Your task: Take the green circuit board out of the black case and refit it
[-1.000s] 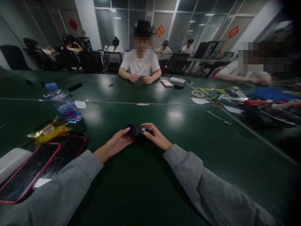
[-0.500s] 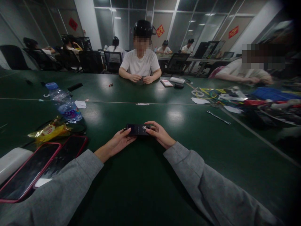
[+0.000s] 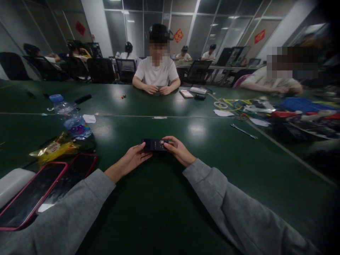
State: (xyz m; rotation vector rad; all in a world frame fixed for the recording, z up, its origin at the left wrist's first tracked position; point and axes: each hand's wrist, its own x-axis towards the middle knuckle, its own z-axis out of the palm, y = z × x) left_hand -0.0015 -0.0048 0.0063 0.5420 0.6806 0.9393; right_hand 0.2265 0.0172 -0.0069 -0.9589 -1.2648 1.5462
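Note:
Between my two hands is a small black rectangular device [image 3: 153, 144], held lengthwise just above the table. Its left part is a plain dark panel; pale markings and a small light square show toward its right end. My left hand [image 3: 134, 157] grips the left end, thumb on top and fingers below. At the right end, my right hand [image 3: 179, 150] pinches it, with the thumb on the face near the light square and the index finger along the far edge. The device's underside is hidden.
Left on the green table [image 3: 159, 212] are a water bottle [image 3: 71, 118], a yellow packet [image 3: 54, 148], two red-edged phones [image 3: 34, 194] and a white object [image 3: 14, 182]. A wrench [image 3: 244, 131] and piled cables [image 3: 247, 106] lie right. A person [image 3: 156, 72] sits opposite.
The whole view has shifted slightly, so things appear a little further left. Both hands keep their grip on the black device, with almost no change in their pose.

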